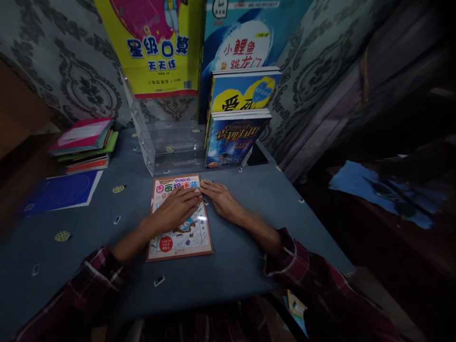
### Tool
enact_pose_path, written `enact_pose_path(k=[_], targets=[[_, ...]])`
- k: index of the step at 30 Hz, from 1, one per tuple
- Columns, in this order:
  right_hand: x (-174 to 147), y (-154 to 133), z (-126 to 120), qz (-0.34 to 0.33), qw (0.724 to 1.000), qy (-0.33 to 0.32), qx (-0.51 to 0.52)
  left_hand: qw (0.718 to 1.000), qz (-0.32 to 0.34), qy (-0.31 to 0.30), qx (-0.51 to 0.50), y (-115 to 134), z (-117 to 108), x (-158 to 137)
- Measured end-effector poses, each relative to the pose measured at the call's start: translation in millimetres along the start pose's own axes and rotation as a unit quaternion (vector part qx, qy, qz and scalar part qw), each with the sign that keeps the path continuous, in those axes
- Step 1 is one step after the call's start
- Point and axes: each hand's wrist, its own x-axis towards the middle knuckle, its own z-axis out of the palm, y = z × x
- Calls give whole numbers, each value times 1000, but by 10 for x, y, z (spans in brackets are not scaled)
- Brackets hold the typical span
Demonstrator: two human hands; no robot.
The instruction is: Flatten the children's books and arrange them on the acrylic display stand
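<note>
A thin book (192, 244) with a reddish-brown border and a cartoon cover lies flat on the blue-grey table, its title towards the far side. Across the upper middle of its cover rests my left hand (178, 209), palm down with the fingers stretched out. My right hand (223, 202) lies flat at the book's right edge, fingertips touching near its upper right corner. The left fingers hide part of the title and picture. Neither hand grasps anything.
Behind the book stands a clear acrylic book rack (142, 137). It bears a yellow workbook (160, 71), a teal book (245, 28) and several blue books (231, 140). To the left are stacked books (85, 140) and a blue booklet (64, 190). A patterned wall rises behind.
</note>
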Motion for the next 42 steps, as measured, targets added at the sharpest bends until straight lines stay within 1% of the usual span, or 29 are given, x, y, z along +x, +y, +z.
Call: enact_pose_path(k=[6,14,23,30,32,34,38,40,42], targets=[[0,-62,-69,-19,1000,15,16,999,18,11,-39,-50,-20,-41],[7,-35,-68,-20,1000,12,18,998,42,31,28,53,16,-27],[-3,-89,-101,-41,999,18,8,995,82,35,-41,25,-139,-25],[-4,-75,-88,-46,999,22,14,997,73,19,13,84,-100,-33],[-8,-69,-72,-45,998,26,19,998,64,1,24,134,-110,-44],[-12,-65,-56,-47,998,31,23,998,51,-29,29,209,-134,-63],[-20,-57,-38,-62,997,40,25,993,20,-116,23,381,-174,-107],[-25,-51,-35,-66,996,44,26,986,11,-166,19,437,-185,-116],[-33,-45,-30,-67,996,49,26,979,11,-201,17,468,-200,-112]])
